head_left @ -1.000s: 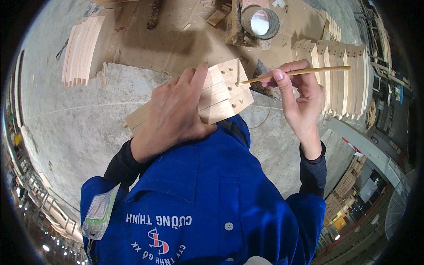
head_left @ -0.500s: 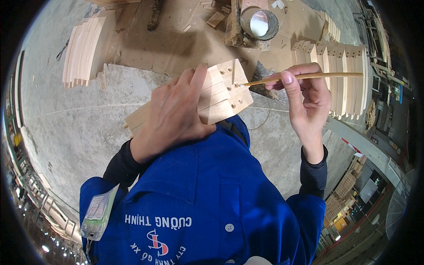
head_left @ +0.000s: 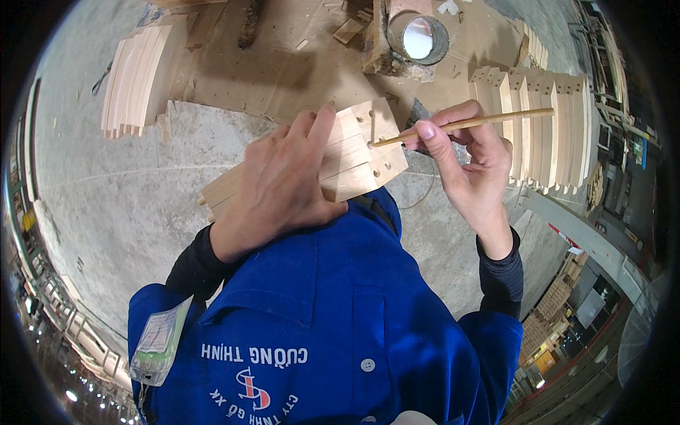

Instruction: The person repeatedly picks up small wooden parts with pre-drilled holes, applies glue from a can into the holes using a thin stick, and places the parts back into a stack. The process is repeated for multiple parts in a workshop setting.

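Observation:
My left hand [head_left: 280, 177] wraps round several pale wooden pieces [head_left: 350, 163] laid side by side, their ends bored with small round holes. Between thumb and fingers, my right hand [head_left: 471, 152] pinches a thin wooden stick [head_left: 496, 119]. The stick's tip touches one of the holes at the ends of the pieces. Above them stands a round pot [head_left: 421, 40] with white liquid in it, which looks like glue.
Stacked wooden pieces with bored ends [head_left: 545, 127] stand on the right, and another stack [head_left: 134, 81] on the left. Cardboard [head_left: 290, 78] covers the floor ahead, with wood scraps [head_left: 348, 31] on it. A pale beam [head_left: 588, 230] runs along the lower right.
My right hand has moved left and slightly down with the stick. The stick's tip has gone from one hole to another. My left hand and the wooden pieces have barely moved.

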### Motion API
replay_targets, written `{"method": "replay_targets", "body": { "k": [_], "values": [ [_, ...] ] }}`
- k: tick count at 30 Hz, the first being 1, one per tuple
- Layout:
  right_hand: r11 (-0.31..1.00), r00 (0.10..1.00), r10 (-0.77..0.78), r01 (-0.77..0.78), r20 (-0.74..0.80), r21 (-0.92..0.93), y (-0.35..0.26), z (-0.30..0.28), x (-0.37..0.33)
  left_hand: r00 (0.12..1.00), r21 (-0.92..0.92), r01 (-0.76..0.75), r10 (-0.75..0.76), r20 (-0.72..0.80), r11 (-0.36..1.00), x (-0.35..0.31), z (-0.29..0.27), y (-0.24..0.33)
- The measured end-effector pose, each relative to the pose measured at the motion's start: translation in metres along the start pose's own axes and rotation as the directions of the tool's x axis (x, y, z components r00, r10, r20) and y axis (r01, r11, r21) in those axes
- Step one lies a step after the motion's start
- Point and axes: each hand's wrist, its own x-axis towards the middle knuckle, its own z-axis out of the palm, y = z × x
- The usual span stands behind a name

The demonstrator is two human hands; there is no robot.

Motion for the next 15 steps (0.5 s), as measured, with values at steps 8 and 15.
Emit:
{"method": "replay_targets", "body": {
  "k": [8,15],
  "values": [
    [1.000,1.000,0.008,-0.008,-0.008,-0.020,-0.0017,-0.0029,0.0038,0.999,-0.008,0.028,-0.028,0.018,1.000,0.0013,-0.0012,0.0023],
    [1.000,0.999,-0.018,0.019,-0.043,0.021,-0.0021,-0.0015,0.0025,1.000,-0.009,-0.018,0.018,-0.009,1.000,0.0021,0.0010,0.0004]
  ]
}}
